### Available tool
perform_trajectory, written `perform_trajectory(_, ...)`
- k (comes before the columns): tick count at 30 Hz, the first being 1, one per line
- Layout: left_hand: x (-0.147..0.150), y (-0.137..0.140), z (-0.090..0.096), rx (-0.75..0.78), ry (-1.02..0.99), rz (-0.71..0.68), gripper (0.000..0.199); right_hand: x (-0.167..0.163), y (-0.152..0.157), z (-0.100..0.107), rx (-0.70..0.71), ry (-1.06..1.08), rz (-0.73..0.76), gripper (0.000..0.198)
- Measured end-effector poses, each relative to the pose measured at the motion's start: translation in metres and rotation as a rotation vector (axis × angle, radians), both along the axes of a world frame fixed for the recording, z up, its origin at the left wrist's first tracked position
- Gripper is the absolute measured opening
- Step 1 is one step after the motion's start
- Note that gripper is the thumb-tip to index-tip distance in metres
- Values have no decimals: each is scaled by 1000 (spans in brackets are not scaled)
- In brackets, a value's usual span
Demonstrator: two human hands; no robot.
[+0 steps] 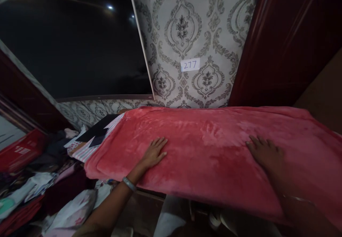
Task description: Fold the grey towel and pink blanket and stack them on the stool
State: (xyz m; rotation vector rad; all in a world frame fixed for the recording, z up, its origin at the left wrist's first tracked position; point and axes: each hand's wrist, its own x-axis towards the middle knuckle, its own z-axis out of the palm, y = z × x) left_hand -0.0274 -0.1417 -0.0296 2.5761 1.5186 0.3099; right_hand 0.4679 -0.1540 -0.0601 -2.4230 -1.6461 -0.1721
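A plush pinkish-red blanket [192, 165] is spread out in front of me, its far edge close to the wall and its near edge hanging at the front. My left hand [155, 152] lies on the left half of it, fingers stretched out and thumb apart, holding nothing. Toward the right, my right hand [265, 153] rests palm down on the plush with its fingers spread. Faint smoothing marks and darker patches show in the pile between the hands. What supports the blanket is mostly hidden beneath it.
A large dark television screen [80, 44] hangs at the upper left. Patterned wallpaper bears a paper label [190, 64] reading 277. Striped cloth [84, 153] and a black flat item [97, 128] lie left of the blanket. Piled clothes [72, 208] and a red box [22, 149] are farther left.
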Motion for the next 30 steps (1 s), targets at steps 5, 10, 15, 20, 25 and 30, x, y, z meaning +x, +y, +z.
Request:
perform_trajectory(5,11,37,16,96,-61,178,66,-1,0,1,6,-24,-5,60)
perform_trajectory(10,36,83,23,25,15,176,62,-1,2,-1,17,-43,-5,58)
perform_trajectory(15,59,115,17,-8,42,111,52,0,5,-4,18,-71,-10,56)
perform_trajectory(20,85,139,14,21,33,70,48,-1,6,-4,-9,-100,-18,55)
perform_trajectory(25,101,142,5,92,4,96,43,1,7,-6,42,-102,-2,55)
perform_trajectory(30,100,139,0,132,-26,116,41,3,8,-9,69,-61,0,54)
